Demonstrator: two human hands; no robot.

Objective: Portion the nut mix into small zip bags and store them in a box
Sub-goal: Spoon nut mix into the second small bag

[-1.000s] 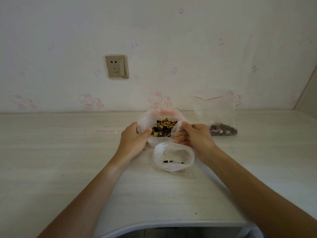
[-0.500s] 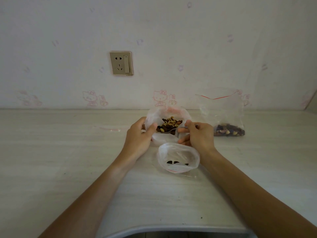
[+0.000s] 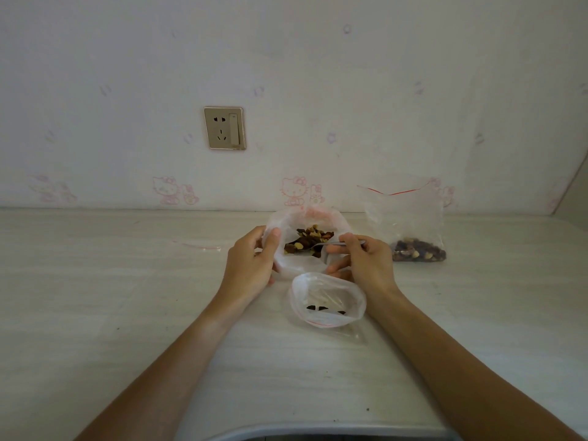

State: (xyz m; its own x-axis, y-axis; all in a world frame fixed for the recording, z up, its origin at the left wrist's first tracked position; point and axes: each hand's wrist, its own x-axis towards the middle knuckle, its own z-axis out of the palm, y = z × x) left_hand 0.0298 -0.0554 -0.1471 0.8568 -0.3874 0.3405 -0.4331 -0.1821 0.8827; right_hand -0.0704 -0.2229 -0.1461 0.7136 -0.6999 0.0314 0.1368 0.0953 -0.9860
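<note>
A large clear bag (image 3: 288,267) with its mouth rolled open holds the nut mix (image 3: 310,238) at the table's middle. My left hand (image 3: 251,261) grips the bag's left rim. My right hand (image 3: 362,261) pinches a metal spoon (image 3: 321,245) whose bowl lies in the nuts. Just in front stands a small zip bag (image 3: 327,302), open, with a few dark pieces at its bottom. To the right, another zip bag (image 3: 410,224) stands upright with a portion of nuts inside, its red strip open at the top.
The pale table (image 3: 127,297) runs to a wall at the back, with a socket (image 3: 224,128) above. A flat empty zip bag (image 3: 200,245) lies left of my left hand. The table's front edge curves just below my forearms.
The view shifted slightly, so the things sit a little further right. My right hand has pushed the spoon a little deeper into the nuts. My left hand keeps its hold on the bag.
</note>
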